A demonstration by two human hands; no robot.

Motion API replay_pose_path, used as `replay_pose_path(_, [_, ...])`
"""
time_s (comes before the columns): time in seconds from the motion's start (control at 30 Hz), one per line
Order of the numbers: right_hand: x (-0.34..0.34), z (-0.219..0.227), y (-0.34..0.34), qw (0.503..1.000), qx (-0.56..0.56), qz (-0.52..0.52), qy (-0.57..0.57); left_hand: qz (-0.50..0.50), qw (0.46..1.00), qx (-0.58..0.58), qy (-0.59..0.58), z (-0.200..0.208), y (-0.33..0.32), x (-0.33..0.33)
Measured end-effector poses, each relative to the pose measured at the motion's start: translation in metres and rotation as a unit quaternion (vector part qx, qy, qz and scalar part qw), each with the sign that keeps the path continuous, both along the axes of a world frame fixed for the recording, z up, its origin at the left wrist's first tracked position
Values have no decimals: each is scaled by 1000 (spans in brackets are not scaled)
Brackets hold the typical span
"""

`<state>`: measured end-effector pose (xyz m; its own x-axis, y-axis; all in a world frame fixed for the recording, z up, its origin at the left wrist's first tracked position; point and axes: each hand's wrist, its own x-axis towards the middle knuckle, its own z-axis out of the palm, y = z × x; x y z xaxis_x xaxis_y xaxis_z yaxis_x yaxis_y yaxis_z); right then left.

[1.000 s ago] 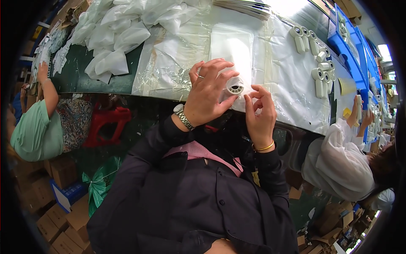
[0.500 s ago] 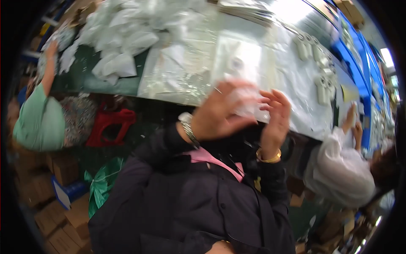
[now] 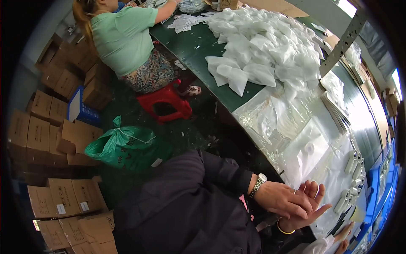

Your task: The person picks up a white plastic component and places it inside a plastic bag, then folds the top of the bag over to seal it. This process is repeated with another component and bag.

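My left hand (image 3: 287, 201), with a metal watch at the wrist, rests across the palm of my right hand (image 3: 311, 211). Its fingers lie slightly bent over that palm, and nothing shows in them. The right hand is turned palm up, fingers stretched, with a gold bangle at its wrist; no held thing is visible there either. Just beyond both hands, a frosted white plastic bag (image 3: 301, 166) lies on the table edge, a pale round-headed shape (image 3: 310, 148) dimly visible at it. Clear plastic sheets (image 3: 266, 120) spread to its left.
White filled pouches (image 3: 270, 51) are heaped on the green table (image 3: 190, 44). White handheld devices (image 3: 354, 163) stand in rows at right, near blue bins (image 3: 376, 178). A co-worker in green (image 3: 124, 40) sits on a red stool (image 3: 165, 101). Cartons (image 3: 61, 197) and a green sack (image 3: 120, 146) occupy the floor.
The view has swung left, bringing the heap, co-worker and cartons further in. My hands, apart and blurred before with something whitish and translucent between them, now touch, left over right.
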<state>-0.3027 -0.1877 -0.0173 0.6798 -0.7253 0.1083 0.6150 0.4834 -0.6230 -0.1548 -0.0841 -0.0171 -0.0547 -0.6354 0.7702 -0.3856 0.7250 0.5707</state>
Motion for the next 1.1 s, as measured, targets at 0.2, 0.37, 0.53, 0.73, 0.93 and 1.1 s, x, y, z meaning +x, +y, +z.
replay_pose_path(0.2, [-5, -9, -7, 992, -42, -117, 14, -45, 996, 11, -71, -14, -10, 24])
replay_pose_path(0.37, [13, -2, 0, 880, -252, -261, 306, 162, 978, 85, -104, -9, 15, 64])
replay_pose_path(0.53, [13, -15, 6, 761, -351, -310, 449, 283, 920, 262, 75, -13, 15, 93])
replay_pose_path(0.73, [24, -23, 14, 692, -442, -284, 495, 274, 881, 384, 42, -16, 6, 85])
replay_pose_path(0.93, [12, -26, 13, 730, -392, -256, 498, 175, 853, 460, 176, -24, 9, 86])
replay_pose_path(1.1, [0, -20, 25, 774, -329, -198, 503, 83, 771, 550, 311, -17, 29, 95])
